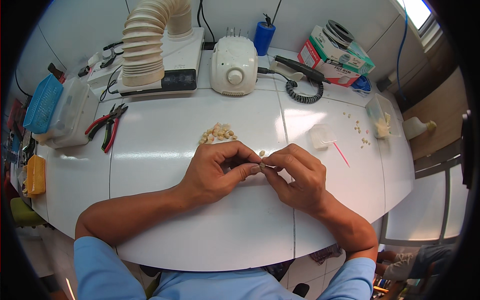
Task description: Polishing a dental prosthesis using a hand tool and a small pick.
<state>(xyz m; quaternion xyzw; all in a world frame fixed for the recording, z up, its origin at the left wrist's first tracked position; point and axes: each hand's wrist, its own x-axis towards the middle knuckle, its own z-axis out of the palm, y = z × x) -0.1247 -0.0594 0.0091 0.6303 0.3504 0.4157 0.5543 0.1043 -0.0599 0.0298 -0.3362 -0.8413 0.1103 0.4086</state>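
Above the middle of the white tiled tabletop, my left hand (216,169) and my right hand (298,175) meet, thumb and fingertips pinched together. Between them is a tiny greyish-beige piece (262,165), mostly covered by the fingers; its exact kind is too small to make out. A single yellowish piece (262,153) lies on the table just beyond the fingertips. Past my left hand is a loose pile of small cream and yellow tooth-like pieces (218,132). Right of my right hand sits a small clear square container (322,136), with a thin pink stick (342,154) beside it.
At the back stand a white unit with a ribbed hose (142,50), a white control box with a knob (234,70) and a corded handpiece (301,69). Red-handled pliers (108,126) lie at left. Scattered pieces (357,129) and a clear tub (382,120) are at right.
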